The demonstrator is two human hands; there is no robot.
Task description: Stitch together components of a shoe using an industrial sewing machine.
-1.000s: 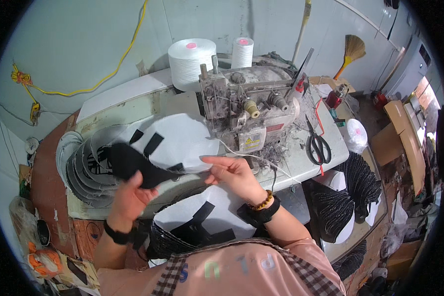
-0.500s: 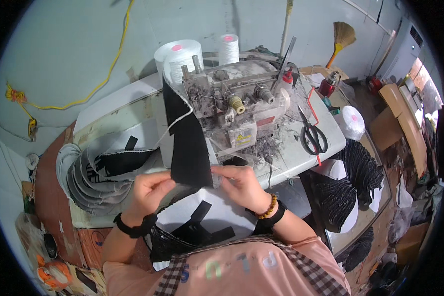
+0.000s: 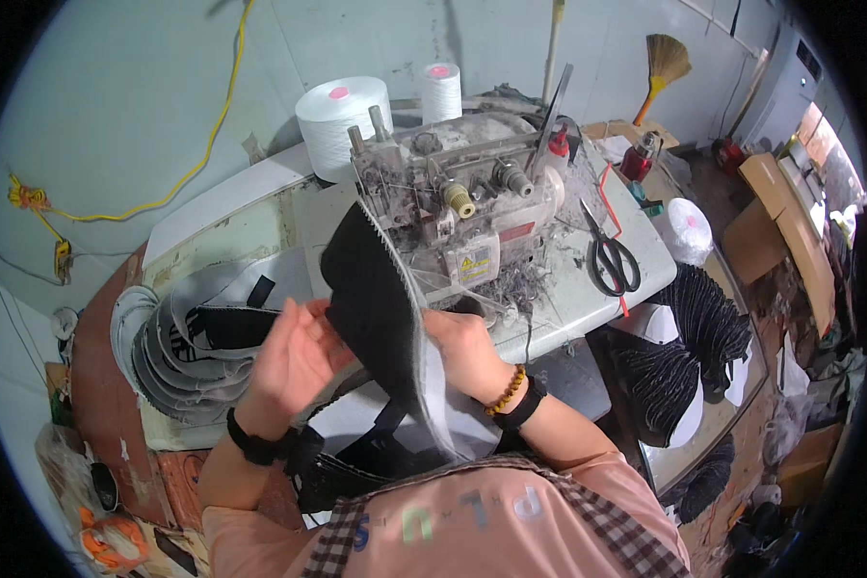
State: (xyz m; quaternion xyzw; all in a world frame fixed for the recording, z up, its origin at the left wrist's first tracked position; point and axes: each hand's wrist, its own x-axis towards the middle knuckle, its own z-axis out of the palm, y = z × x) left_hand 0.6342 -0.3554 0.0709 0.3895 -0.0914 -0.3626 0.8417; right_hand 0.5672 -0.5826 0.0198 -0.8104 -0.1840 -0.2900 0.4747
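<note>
In the head view, both hands meet at the middle of the frame on a piece of black cloth (image 3: pixel 371 308) with a pale backing. The cloth stands on edge, running from just left of the sewing machine (image 3: pixel 458 207) down toward the person's chest at the lower middle. The left hand (image 3: pixel 294 356) is spread, fingers fairly wide, its palm against the dark side of the cloth. The right hand (image 3: pixel 467 352) is closed on the cloth's pale side, fingers pinching the edge, with a bead bracelet and a dark band at the wrist.

The sewing machine sits at the upper middle on a white desk (image 3: pixel 597 318). Behind it stand a big white thread cone (image 3: pixel 337 120) and a smaller spool (image 3: pixel 441 89). Black scissors (image 3: pixel 612 258) lie on the desk to the right of the machine.

At the left of the frame a stack of grey and black cut pieces (image 3: pixel 178 342) lies fanned out on the desk, near the left hand. At the right, below the desk edge, a bundle of black pieces (image 3: pixel 689 347) hangs over. A broom (image 3: pixel 663 67) leans at the upper right.
</note>
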